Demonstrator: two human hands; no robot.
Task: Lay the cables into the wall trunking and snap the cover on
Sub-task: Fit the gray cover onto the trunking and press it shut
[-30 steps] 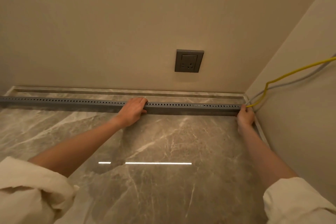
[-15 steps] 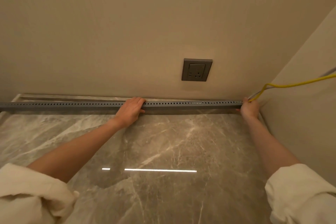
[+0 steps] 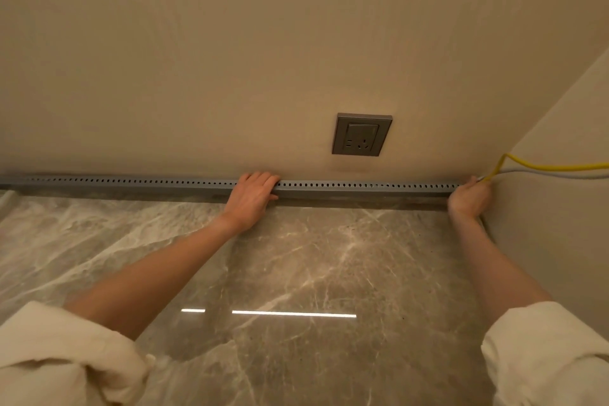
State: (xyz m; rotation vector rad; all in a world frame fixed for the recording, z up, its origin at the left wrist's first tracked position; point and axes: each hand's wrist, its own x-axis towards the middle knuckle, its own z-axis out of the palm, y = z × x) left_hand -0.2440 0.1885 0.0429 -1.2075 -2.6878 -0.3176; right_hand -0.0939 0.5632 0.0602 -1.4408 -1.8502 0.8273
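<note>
A long grey slotted trunking (image 3: 362, 187) lies along the foot of the back wall, on the marble surface's far edge. My left hand (image 3: 252, 196) grips it near the middle, fingers curled over its top. My right hand (image 3: 468, 199) holds its right end in the corner. A yellow cable (image 3: 553, 167) and a grey cable (image 3: 547, 173) come in from the right wall and run down to that end, by my right fingers. Whether they lie inside the trunking is hidden. No cover is visible.
A grey wall socket (image 3: 361, 134) sits on the back wall above the trunking. The right side wall (image 3: 560, 241) closes the corner. The glossy grey marble surface (image 3: 296, 273) spreads towards me. My white sleeves fill the lower corners.
Both hands have pushed the trunking back from the marble surface until it lies against the foot of the back wall. The cables followed into the corner.
</note>
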